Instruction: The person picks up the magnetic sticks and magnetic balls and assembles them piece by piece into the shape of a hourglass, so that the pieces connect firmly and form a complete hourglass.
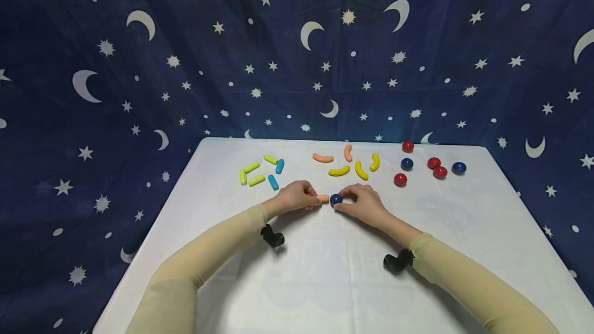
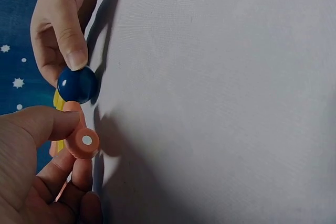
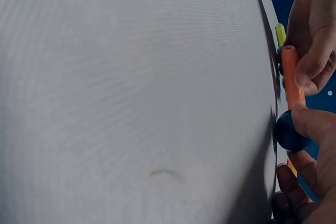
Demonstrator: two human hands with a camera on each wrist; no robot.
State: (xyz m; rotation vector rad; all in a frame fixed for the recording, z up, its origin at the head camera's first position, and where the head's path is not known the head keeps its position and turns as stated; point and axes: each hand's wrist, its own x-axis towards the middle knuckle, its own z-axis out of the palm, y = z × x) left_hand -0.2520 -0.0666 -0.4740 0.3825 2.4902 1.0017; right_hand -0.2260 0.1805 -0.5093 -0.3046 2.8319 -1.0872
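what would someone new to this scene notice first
Probably the dark blue moon-and-star backdrop, rising behind and beside the white table. Next, near the table's middle, the left hand holds an orange piece right by a blue ball in the right hand. Then the four red balls, toward the table's far right.

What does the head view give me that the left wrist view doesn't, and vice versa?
Only the head view: the red balls, lime sticks, light-blue sticks and both sleeves.
Only the left wrist view: the white dot on the near end of the held orange piece.
Both: the left hand pinching that orange piece, the right hand holding a blue ball, and some yellow beyond them.
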